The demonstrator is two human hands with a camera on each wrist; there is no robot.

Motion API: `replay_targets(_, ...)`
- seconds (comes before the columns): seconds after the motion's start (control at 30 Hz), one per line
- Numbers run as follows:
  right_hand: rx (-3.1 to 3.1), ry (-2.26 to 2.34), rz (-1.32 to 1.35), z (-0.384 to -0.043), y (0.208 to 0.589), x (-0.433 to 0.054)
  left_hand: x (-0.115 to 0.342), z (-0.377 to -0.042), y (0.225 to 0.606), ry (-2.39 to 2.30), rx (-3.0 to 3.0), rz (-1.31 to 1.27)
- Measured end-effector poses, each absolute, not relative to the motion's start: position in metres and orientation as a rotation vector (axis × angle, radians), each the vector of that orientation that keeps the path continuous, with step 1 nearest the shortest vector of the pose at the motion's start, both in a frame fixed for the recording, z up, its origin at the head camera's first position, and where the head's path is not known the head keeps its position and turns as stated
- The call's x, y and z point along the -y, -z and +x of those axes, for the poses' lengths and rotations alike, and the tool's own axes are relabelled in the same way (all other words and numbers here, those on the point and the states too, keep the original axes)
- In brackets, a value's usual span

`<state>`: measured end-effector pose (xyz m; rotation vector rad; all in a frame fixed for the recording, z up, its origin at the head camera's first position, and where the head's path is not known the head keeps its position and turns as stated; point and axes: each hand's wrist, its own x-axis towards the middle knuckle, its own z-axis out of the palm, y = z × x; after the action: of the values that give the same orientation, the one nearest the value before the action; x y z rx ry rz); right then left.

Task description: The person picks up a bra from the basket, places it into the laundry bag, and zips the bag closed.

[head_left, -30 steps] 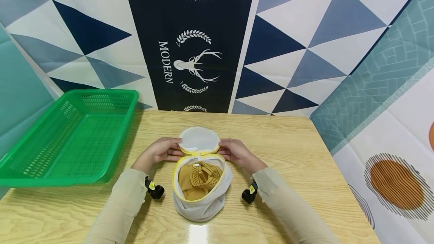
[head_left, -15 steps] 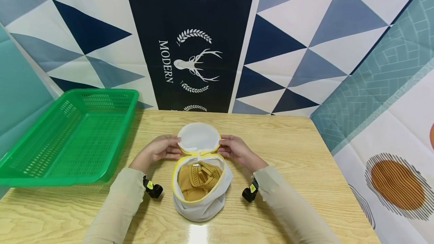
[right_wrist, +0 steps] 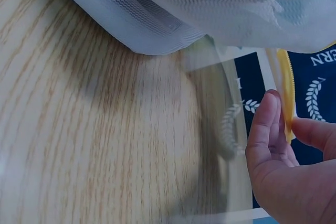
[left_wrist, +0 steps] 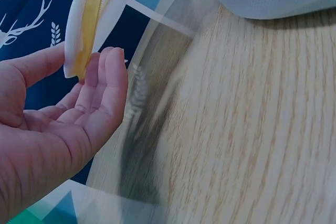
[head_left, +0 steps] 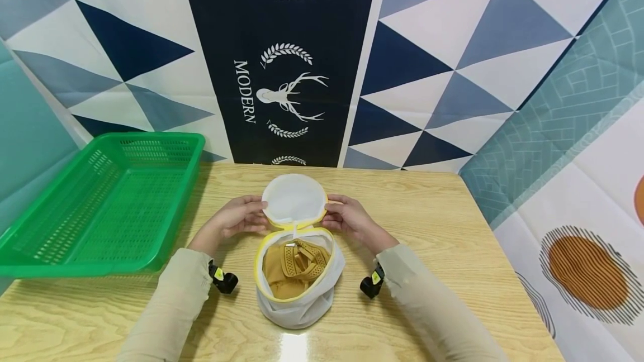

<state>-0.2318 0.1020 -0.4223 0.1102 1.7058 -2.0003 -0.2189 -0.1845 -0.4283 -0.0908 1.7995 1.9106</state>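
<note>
The thumb and fingers of the left hand [left_wrist: 58, 124] lie to either side of a yellow-trimmed edge and pinch it lightly, the gap between them only as wide as the fabric. The right hand [right_wrist: 294, 169] pinches the opposite edge the same way, its fingers gently bent. Between the 2 hands is the round white mesh lid [head_left: 294, 200], tilted up with its face towards the head camera; its near edge meets the far side of the bag's rim.

The white mesh laundry bag [head_left: 299, 314] sits on the table just in front of the lid, its mouth open and edged by a yellow zip band [head_left: 258, 272]. Inside lies a folded mustard-brown garment [head_left: 284, 281] with perforated bands on top.

Further out, 2 black wrist cameras [head_left: 223, 281] are strapped over 2 beige sleeves [head_left: 443, 306]. The wood-grain table [head_left: 412, 228] runs under everything here. To the left, well apart from the bag, is 1 green plastic basket [head_left: 197, 183] with slotted sides. Behind stands a backdrop of blue, grey and white triangles, with 1 dark panel [head_left: 282, 94] bearing a deer head and the word "MODERN".
</note>
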Motion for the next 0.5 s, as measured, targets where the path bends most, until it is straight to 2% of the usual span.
replay_targets(0.5, -1.726, 2.014, 0.084, -0.2295, 0.4143, -0.1012, 0.1939, -0.2162, 0.4230, -1.949, -1.774, 0.071)
